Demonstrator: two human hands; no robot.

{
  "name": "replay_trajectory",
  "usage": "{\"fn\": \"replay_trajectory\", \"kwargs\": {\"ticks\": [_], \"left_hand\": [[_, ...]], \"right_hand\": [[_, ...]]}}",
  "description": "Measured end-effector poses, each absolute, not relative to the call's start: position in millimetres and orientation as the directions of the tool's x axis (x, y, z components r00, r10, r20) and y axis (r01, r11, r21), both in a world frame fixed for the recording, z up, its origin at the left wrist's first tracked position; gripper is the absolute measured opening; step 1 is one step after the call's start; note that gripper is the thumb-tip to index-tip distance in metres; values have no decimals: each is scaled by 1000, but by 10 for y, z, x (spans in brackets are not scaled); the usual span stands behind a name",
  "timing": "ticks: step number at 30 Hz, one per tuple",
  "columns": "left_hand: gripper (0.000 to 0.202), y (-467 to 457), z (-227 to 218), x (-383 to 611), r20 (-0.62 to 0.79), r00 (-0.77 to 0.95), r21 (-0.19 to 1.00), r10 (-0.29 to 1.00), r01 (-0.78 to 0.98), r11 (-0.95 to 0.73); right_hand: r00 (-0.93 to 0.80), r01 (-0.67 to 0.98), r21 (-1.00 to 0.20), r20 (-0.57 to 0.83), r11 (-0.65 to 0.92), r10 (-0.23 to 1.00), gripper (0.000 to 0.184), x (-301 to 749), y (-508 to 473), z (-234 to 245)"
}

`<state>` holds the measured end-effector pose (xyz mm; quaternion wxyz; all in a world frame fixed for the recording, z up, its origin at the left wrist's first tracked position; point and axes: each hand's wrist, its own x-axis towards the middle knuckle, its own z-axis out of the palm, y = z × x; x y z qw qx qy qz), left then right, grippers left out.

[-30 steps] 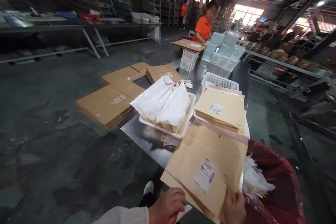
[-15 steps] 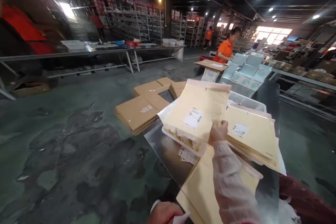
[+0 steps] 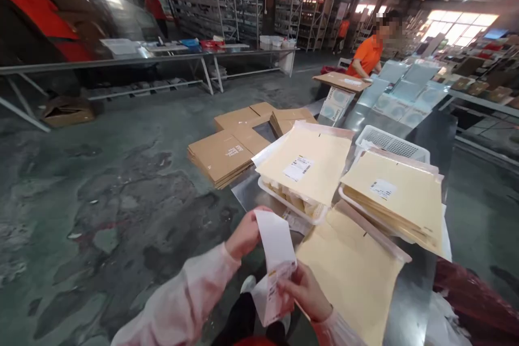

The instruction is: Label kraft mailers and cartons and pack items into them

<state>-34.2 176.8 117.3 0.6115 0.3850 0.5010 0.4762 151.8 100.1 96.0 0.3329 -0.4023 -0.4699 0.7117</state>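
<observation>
My left hand (image 3: 245,235) pinches the top of a white paper label strip (image 3: 275,251). My right hand (image 3: 306,292) grips the strip's lower end, where red print shows. Both hands are in front of a metal table (image 3: 409,303). A bare yellow padded envelope (image 3: 352,270) lies on the table just right of my hands. Beyond it, a labelled envelope (image 3: 308,162) rests on a white tray (image 3: 284,203) of white bags. A stack of labelled envelopes (image 3: 395,197) fills a second tray to the right.
Flattened cardboard boxes (image 3: 227,154) lie stacked on the floor at left. A white basket (image 3: 391,143) stands behind the trays. A person in an orange shirt (image 3: 367,54) works at the table's far end by pale blue boxes (image 3: 405,102). A red bag (image 3: 470,303) hangs at right.
My right hand laid the labelled envelope on the tray of white bags and came back. Both hands now hold the label strip. The view has swung left.
</observation>
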Motion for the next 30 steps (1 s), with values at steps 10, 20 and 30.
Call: {"fn": "replay_trajectory", "kwargs": {"ticks": [10,20,30], "left_hand": [[50,1178,808,121,-205,435,976,877,155,151],[47,433,-98,948,-397,147,913,906,164,373],[54,230,-606,782,-507,713,701,485,14,713]], "right_hand": [[101,-112,-942,-327,-316,940,55,1859,639,640],[88,452,-829,-325,-328,942,46,2366,207,534],[444,537,-795,-18,-282,896,49,3103,731,26]]}}
